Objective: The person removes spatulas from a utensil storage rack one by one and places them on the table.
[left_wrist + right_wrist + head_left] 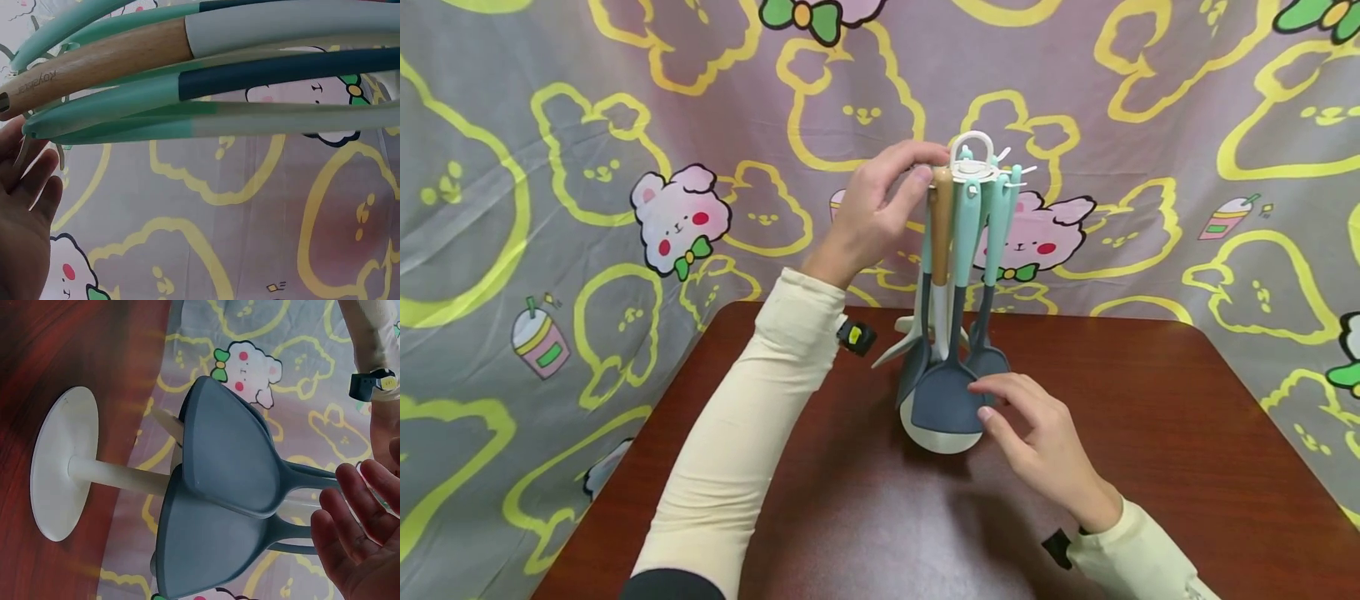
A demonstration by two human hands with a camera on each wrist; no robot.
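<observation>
A white utensil stand (942, 442) carries several hanging kitchen tools, most with mint handles. Among them a wooden-handled utensil (942, 225) with a white shaft hangs at the near left. My left hand (883, 196) is up at the stand's top, thumb and forefinger at the upper end of that wooden handle (112, 62); the thumb is hidden in the left wrist view. Lower down, my right hand (1037, 433) has its thumb and forefinger parted beside the right edge of a dark grey turner (947, 400). Its fingers look loosely straight in the right wrist view, near the turner heads (234, 450).
The stand's round white base (65, 465) rests on a dark reddish-brown table (820, 500). Behind it hangs a grey cloth (865, 108) with yellow cartoon outlines. White hooks (1026, 171) stick out around the stand's top.
</observation>
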